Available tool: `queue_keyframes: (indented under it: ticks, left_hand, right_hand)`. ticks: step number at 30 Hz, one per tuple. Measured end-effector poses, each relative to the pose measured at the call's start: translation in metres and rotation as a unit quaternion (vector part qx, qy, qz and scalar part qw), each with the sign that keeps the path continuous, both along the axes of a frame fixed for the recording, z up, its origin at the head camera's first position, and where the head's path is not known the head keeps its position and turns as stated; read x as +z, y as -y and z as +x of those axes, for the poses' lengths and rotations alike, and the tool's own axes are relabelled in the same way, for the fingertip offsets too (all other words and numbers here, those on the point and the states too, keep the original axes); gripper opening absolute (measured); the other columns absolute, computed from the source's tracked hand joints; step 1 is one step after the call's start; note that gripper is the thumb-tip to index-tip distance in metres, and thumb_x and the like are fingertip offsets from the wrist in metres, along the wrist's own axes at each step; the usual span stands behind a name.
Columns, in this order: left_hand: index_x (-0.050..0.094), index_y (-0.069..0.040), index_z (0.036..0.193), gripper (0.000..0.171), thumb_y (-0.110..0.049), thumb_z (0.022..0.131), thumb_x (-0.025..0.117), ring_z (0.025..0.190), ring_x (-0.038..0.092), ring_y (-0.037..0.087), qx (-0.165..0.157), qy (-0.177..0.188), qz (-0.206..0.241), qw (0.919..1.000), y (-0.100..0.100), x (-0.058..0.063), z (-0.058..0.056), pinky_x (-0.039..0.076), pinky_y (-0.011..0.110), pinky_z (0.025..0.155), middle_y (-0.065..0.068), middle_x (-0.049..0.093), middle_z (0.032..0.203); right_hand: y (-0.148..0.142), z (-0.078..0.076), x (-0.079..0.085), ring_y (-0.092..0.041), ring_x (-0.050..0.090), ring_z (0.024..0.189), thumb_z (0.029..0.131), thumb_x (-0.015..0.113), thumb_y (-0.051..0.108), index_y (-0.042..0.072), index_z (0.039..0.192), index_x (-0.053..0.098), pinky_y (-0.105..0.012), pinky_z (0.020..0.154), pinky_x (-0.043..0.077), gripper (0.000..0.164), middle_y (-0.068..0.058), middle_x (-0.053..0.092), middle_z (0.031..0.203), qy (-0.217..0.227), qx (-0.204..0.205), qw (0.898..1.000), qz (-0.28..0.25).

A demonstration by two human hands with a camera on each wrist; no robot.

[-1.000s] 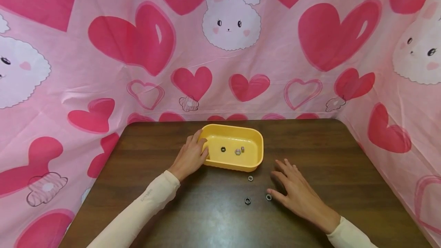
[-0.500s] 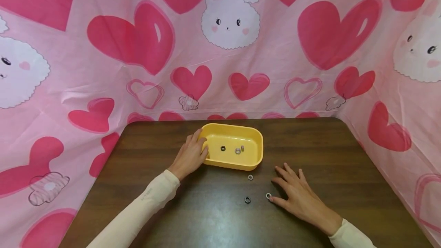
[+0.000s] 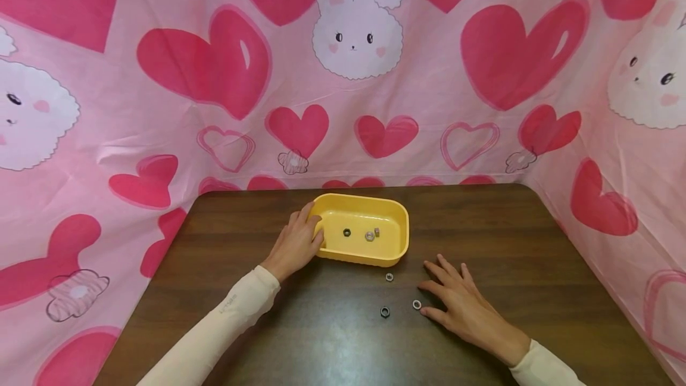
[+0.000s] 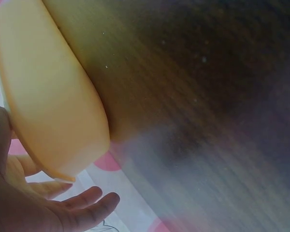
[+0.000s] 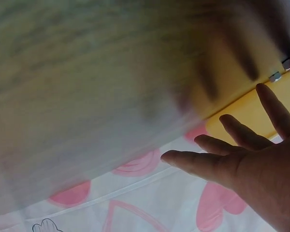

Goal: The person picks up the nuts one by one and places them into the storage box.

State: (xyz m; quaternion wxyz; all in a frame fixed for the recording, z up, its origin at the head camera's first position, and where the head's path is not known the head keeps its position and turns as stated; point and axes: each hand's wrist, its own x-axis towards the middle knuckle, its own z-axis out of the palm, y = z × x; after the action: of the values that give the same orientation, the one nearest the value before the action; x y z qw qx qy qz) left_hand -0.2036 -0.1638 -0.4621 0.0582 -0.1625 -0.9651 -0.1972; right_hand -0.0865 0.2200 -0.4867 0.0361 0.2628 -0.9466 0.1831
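Observation:
My left hand (image 3: 296, 244) grips the left end of a yellow plastic tray (image 3: 358, 257), its fingers at the rim. The left wrist view shows the tray's outer wall (image 4: 58, 92) beside that hand, with some fingers spread past its corner. Inside the tray lie a dark hex nut (image 3: 346, 233) and two silver nuts (image 3: 370, 236). My right hand (image 3: 465, 307) is low over the table with fingers spread, its thumb tip right at a silver nut (image 3: 417, 305). Left of that nut lies a black hex nut (image 3: 384, 312); another silver nut (image 3: 389, 277) sits just before the tray.
The dark wooden table (image 3: 241, 213) has rounded far corners. Behind it and at both sides hangs a pink cloth (image 3: 429, 76) printed with hearts and rabbits. The tray stands near the table's far edge.
My right thumb has come against the silver nut, which has shifted slightly and now looks brighter. The right fingers have spread and moved a little left. My left hand and the tray have stayed put.

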Motion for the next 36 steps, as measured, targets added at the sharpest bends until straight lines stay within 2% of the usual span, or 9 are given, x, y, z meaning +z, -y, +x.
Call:
queue_keyframes:
  ticks: [13, 26, 36]
  left_hand:
    - [0.069, 0.000, 0.140, 0.040, -0.025, 0.108, 0.066, 0.141, 0.051, 0.042, 0.002, 0.009, -0.001, 1.0000, 0.0007, -0.0021, -0.0014, 0.053, 0.061, 0.112, 0.016, 0.037, 0.173]
    - [0.069, -0.001, 0.141, 0.041, -0.025, 0.108, 0.067, 0.141, 0.051, 0.041, 0.004, 0.012, 0.000, 0.9999, 0.0009, -0.0033, -0.0007, 0.054, 0.060, 0.111, 0.016, 0.035, 0.174]
    - [0.069, 0.000, 0.139, 0.039, -0.023, 0.108, 0.066, 0.141, 0.051, 0.039, 0.000, 0.006, 0.010, 0.9999, 0.0003, -0.0038, 0.0010, 0.056, 0.056, 0.110, 0.016, 0.035, 0.174]
  right_hand:
    - [0.0041, -0.0022, 0.0042, -0.053, 0.038, 0.157, 0.091, 0.092, 0.027, 0.016, 0.119, 0.084, -0.089, 0.113, 0.025, 0.031, -0.019, 0.060, 0.157, 0.028, 0.019, 0.999, 0.007]
    - [0.0048, -0.0021, 0.0038, -0.054, 0.042, 0.154, 0.091, 0.092, 0.018, 0.018, 0.117, 0.083, -0.089, 0.110, 0.031, 0.028, -0.019, 0.061, 0.155, 0.011, 0.051, 0.999, -0.012]
    - [0.0055, -0.0028, 0.0034, -0.055, 0.041, 0.154, 0.091, 0.091, 0.016, 0.021, 0.112, 0.083, -0.088, 0.110, 0.031, 0.024, -0.019, 0.061, 0.156, 0.019, 0.061, 0.998, -0.023]
